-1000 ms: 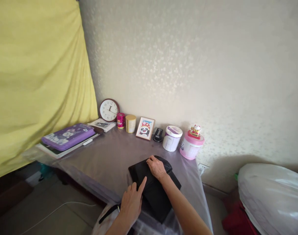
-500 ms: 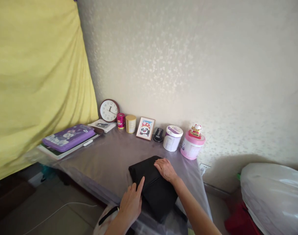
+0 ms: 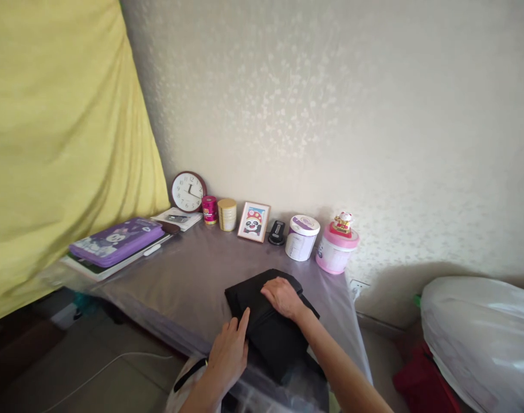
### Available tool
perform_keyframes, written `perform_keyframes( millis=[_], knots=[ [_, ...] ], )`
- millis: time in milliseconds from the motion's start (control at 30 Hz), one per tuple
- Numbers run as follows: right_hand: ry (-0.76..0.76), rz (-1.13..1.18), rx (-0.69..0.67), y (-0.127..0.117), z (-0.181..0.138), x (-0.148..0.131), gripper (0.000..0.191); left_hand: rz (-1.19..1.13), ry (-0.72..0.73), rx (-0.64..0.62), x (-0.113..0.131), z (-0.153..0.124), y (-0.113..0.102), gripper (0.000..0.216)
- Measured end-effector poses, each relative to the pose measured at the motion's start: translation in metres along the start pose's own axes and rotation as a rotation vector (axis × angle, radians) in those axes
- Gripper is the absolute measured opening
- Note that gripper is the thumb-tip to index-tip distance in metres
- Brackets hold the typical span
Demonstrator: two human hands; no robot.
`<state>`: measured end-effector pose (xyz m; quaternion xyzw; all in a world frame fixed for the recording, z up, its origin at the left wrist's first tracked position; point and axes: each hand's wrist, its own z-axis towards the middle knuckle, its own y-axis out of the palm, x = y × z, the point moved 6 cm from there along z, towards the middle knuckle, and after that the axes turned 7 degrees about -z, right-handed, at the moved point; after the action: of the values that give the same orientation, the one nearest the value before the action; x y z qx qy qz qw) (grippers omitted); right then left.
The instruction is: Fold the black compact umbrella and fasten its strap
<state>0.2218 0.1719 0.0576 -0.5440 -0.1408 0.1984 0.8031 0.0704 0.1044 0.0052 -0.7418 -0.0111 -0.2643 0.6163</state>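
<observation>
A folded piece of black fabric (image 3: 273,344) lies on the near right part of the table, its layers partly overlapping. My right hand (image 3: 281,297) is on top of it, fingers bent round a fold of its upper layer. At the fabric's left edge rests my left hand (image 3: 230,344), index finger stretched out along the edge and the other fingers slightly bent. The left thumb is hidden. Part of the fabric is covered by my right hand and forearm.
The table (image 3: 180,281) has a clear plastic cover. Along the wall stand a clock (image 3: 188,192), a picture frame (image 3: 253,222), a white tub (image 3: 302,241) and a pink tub (image 3: 336,252) topped by a cat figurine (image 3: 343,222). A purple case (image 3: 116,241) lies left.
My right hand has gone from lying flat to bent fingers, and has shifted slightly left. The fabric's upper layer has moved with it, showing another layer at the right. My left hand stays at the edge.
</observation>
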Motion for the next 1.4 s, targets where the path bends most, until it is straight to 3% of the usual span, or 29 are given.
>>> perform_keyframes(
  millis=[133, 233, 333, 433, 567, 667, 900, 1167, 1400],
  knots=[
    [0.268, -0.062, 0.121, -0.025, -0.014, 0.062, 0.034, -0.096, -0.023, -0.053, -0.003, 0.003, -0.003, 0.066],
    [0.348, -0.050, 0.186, -0.050, -0.050, 0.081, 0.031, -0.156, -0.016, -0.077, -0.006, 0.008, -0.004, 0.065],
    [0.329, 0.108, 0.217, -0.067, -0.093, 0.065, 0.026, -0.191, -0.011, -0.094, -0.009, 0.011, -0.005, 0.064],
    [0.212, 0.176, 0.161, -0.067, -0.125, 0.028, 0.028, -0.214, -0.010, -0.100, -0.010, 0.012, -0.007, 0.064],
    [0.099, 0.192, 0.053, -0.055, -0.145, -0.012, 0.041, -0.227, -0.014, -0.101, -0.008, 0.010, -0.012, 0.063],
    [0.092, 0.170, 0.026, -0.047, -0.149, -0.024, 0.044, -0.240, -0.009, -0.102, -0.006, 0.009, -0.014, 0.063],
    [0.127, 0.161, 0.232, -0.054, -0.133, -0.022, 0.028, -0.257, -0.019, -0.082, -0.008, 0.010, -0.013, 0.062],
    [0.153, 0.197, 0.445, -0.079, -0.070, -0.014, 0.022, -0.263, -0.020, -0.064, -0.003, 0.010, -0.019, 0.063],
    [0.105, 0.118, 0.465, -0.071, -0.016, -0.016, 0.027, -0.256, 0.071, -0.091, 0.009, -0.002, -0.021, 0.056]
  ],
)
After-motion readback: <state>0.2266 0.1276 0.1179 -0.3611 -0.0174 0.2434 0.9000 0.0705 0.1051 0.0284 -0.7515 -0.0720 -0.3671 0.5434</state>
